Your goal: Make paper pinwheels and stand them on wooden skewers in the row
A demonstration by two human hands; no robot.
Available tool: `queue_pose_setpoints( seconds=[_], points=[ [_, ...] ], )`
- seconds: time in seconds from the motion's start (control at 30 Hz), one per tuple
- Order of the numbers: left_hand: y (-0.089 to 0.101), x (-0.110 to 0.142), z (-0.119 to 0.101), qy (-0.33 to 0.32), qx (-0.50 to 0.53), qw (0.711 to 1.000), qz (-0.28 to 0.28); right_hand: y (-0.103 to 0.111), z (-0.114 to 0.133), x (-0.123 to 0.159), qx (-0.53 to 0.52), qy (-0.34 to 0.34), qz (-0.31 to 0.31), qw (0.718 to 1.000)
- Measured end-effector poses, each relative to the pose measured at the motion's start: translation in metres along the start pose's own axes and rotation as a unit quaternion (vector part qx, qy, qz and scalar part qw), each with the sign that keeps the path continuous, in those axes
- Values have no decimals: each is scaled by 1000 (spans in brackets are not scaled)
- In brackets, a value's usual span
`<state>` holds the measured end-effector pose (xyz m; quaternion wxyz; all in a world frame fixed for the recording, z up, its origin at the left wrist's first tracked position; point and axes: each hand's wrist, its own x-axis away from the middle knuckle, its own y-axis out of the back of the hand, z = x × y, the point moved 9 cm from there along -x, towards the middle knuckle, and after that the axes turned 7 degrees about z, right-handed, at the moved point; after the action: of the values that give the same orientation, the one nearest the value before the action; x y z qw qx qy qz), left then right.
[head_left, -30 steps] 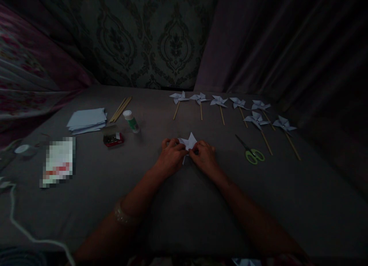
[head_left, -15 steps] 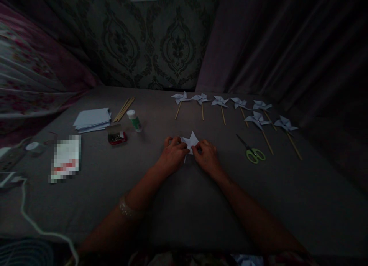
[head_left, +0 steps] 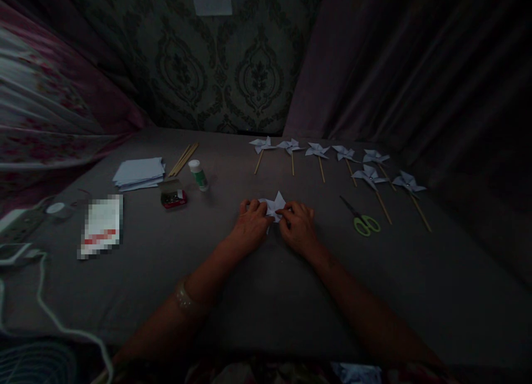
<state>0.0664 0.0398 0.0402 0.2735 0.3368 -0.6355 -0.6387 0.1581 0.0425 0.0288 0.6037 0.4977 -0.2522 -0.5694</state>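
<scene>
Between my two hands a white paper pinwheel (head_left: 277, 203) lies on the cloth-covered table, its pointed blades partly hidden by my fingers. My left hand (head_left: 251, 220) is closed on its left side, with the fingers curled and the thumb near the middle. From the right, my right hand (head_left: 298, 223) pinches the paper close to the centre. Whether a pin is under the fingertips is hidden. No stick shows on this pinwheel. Nearest on the right are scissors (head_left: 362, 222) with green handles, lying apart from my hand.
Several finished pinwheels (head_left: 317, 150) on sticks line the back and right. To the left are a paper stack (head_left: 139, 172), wooden sticks (head_left: 184, 159), a glue stick (head_left: 198, 175), an open red box (head_left: 173, 198) of small metal pieces, a blurred packet (head_left: 102, 226) and a white cable (head_left: 58, 328).
The view has shifted slightly. My right fingers have moved in towards the pinwheel's centre, while my left hand stays on its left side.
</scene>
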Motion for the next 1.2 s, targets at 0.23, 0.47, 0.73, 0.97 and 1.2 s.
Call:
queue_pose_setpoints(
  seconds=[0.23,0.47,0.73,0.97,1.2],
  points=[
    [-1,1,-2,3,3,1000,9,-3,6,-1,31,19,25,999],
    [-1,0,-4,5,-6,1000,20,-8,9,-2,64,43,54,996],
    [1,0,4,8,35,999,-6,-10,16,-8,100,105,100,984],
    [12,-1,47,114,151,978,-93,-12,19,-13,138,179,120,967],
    [2,-1,64,160,158,970,-88,-10,17,-19,103,204,128,965]
  ],
)
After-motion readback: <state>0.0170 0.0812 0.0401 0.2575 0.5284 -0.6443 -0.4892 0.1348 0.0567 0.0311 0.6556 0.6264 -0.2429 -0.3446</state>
